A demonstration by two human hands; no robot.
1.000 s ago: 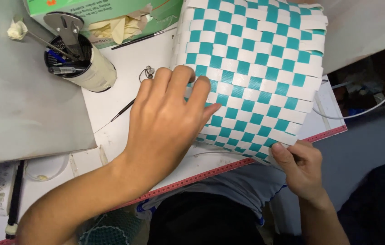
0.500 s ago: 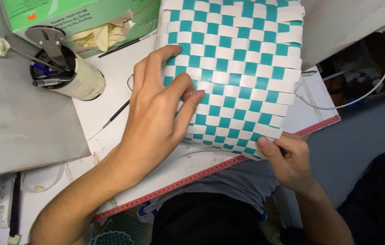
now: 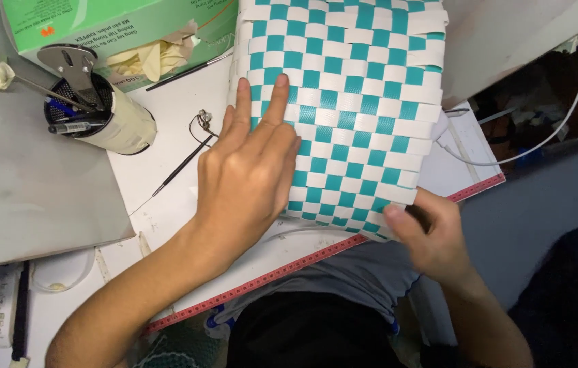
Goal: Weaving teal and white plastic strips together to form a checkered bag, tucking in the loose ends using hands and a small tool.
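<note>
A woven panel of teal and white strips (image 3: 357, 88) lies on the white board (image 3: 166, 157) in the middle of the head view. My left hand (image 3: 251, 174) rests flat on its left part, fingers stretched out and pressing down, with the index finger pointing up the weave. My right hand (image 3: 429, 235) pinches the panel's lower right corner, thumb on top of the strip ends.
A pen cup (image 3: 95, 116) with pens and a metal tool stands at the upper left beside a green tissue box (image 3: 118, 27). A thin black needle tool (image 3: 176, 170) lies left of my hand. A red ruler edge (image 3: 289, 272) and a white cable (image 3: 541, 136) border the board.
The panel has shifted left and down in view. My left hand slid up the weave and its fingers straightened. My right hand stayed at the lower right corner.
</note>
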